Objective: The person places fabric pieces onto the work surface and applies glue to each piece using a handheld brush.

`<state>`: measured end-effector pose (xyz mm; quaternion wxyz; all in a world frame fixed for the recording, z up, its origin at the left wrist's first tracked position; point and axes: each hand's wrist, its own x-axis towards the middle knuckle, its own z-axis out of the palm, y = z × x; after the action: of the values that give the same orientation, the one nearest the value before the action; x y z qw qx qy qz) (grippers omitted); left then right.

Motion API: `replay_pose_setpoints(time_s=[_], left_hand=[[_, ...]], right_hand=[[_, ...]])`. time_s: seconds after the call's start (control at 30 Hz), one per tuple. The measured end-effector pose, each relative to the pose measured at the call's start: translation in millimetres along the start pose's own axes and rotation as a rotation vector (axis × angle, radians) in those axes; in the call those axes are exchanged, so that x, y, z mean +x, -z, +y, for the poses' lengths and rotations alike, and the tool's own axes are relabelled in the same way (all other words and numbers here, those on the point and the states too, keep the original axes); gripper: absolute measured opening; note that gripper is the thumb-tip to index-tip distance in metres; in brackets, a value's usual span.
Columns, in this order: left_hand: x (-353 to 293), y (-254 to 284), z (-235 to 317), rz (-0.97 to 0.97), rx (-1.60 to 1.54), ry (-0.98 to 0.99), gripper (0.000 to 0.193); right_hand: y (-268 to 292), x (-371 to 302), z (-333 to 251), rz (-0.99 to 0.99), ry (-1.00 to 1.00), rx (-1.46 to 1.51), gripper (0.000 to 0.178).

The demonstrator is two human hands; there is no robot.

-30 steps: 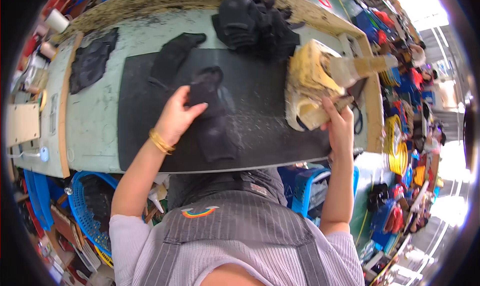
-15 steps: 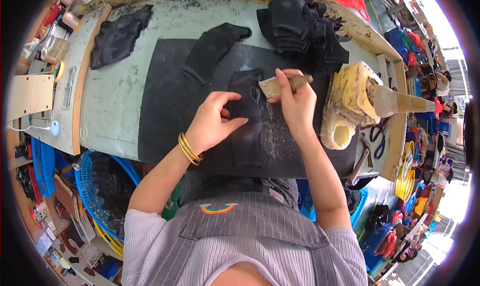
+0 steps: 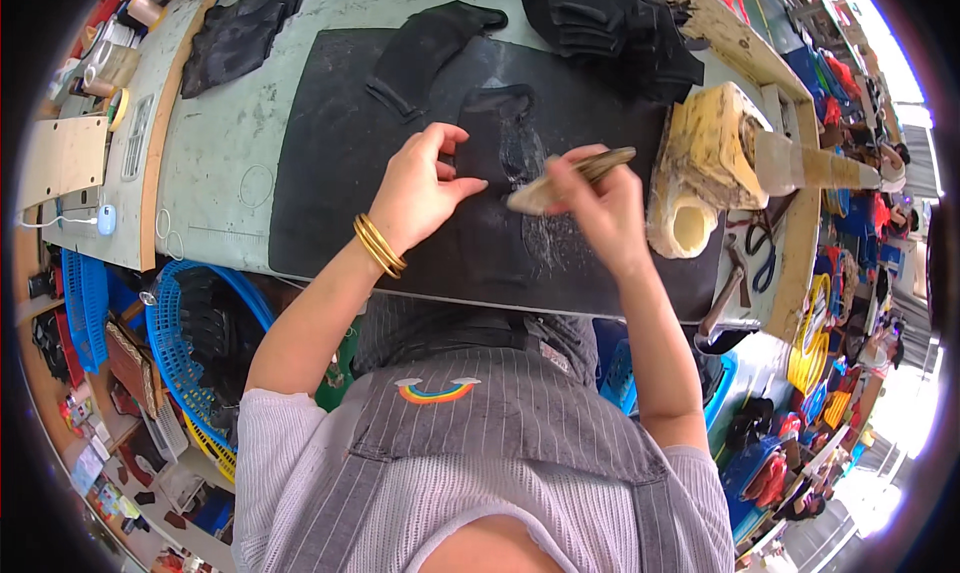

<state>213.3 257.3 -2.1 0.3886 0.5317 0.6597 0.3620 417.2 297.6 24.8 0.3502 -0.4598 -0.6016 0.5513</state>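
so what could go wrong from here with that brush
The brush in the right hand could stray off the black piece onto the dark mat, where pale streaks show. The left hand has its thumb close to the brush, so it might get smeared. The yellowish container stands near the right hand; a wide sweep might bump it.

- no words or numbers can be read anywhere.
- grey striped apron [image 3: 500,403]: a rainbow emblem [image 3: 437,391] with a pale cloud at each end, a picture sign.
- dark trousers [image 3: 400,325] just beyond the apron's edge: a small pale label [image 3: 553,357] with reddish marks, too small to read.
- table [image 3: 205,188], left of the black mat [image 3: 325,153]: a faint drawn circle [image 3: 257,186] and a row of ruler-like ticks [image 3: 232,234], any figures too faint to make out.
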Motion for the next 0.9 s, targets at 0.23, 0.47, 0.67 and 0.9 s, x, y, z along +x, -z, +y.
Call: replay_pose_setpoints(time_s=[0.23, 0.47, 0.67, 0.9], left_hand=[[8.4, 8.5, 0.1, -0.057, -0.148, 0.094, 0.057], [18.2, 25.0, -10.6, -0.241, -0.709, 0.425, 0.025], [22.5, 17.0, -11.4, -0.189, -0.638, 0.46, 0.019], [21.1, 20.5, -19.8, -0.209, -0.66, 0.386, 0.023]], right_hand=[[9.6, -27.2, -8.4, -0.201, 0.035, -0.172, 0.014], [3.2, 15.6, -22.3, -0.027, -0.052, 0.198, 0.021], [-28.2, 80.2, -2.5, 0.085, 0.079, 0.007, 0.02], [-30.8, 39.4, -28.0, -0.497, 0.402, -0.343, 0.011]])
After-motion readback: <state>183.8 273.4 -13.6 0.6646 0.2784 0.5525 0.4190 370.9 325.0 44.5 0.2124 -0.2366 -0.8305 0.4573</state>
